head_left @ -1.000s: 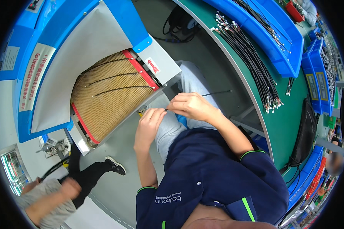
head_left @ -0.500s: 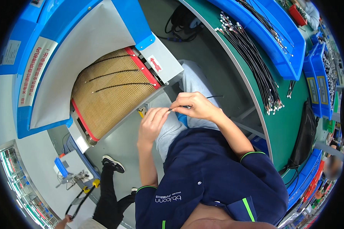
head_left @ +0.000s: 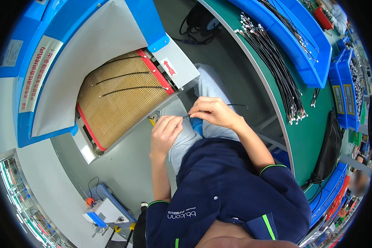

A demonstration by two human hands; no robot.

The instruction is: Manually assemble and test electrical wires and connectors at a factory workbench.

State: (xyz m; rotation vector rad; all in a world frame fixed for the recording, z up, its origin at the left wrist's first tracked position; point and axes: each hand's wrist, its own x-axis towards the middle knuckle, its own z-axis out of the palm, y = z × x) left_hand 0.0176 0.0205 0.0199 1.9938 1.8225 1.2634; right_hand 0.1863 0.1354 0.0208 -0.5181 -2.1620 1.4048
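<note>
— Grip of the left hand [head_left: 166,131]: how is it recorded?
— Narrow. A black cable [head_left: 238,105] is pinched between thumb and fingertips.
— And that of the right hand [head_left: 213,111]?
— Narrow also. The cable is pinched near the left fingertips, a short dark length being exposed between the hands. A thin free length is seen projecting beyond the right hand. What is covered by the fingertips cannot be told.
— Location of the cable?
— Held above the lap [head_left: 187,140], between the mesh belt [head_left: 120,109] and the bench [head_left: 304,153].
— What is noted on the belt?
— Three black cables [head_left: 124,76] are laid apart, their pale ends being set at the red edge [head_left: 159,77].
— And on the bench?
— A bundle of black cables [head_left: 273,68] is laid beside a blue bin [head_left: 318,76], in which further cables [head_left: 288,22] are contained.
</note>
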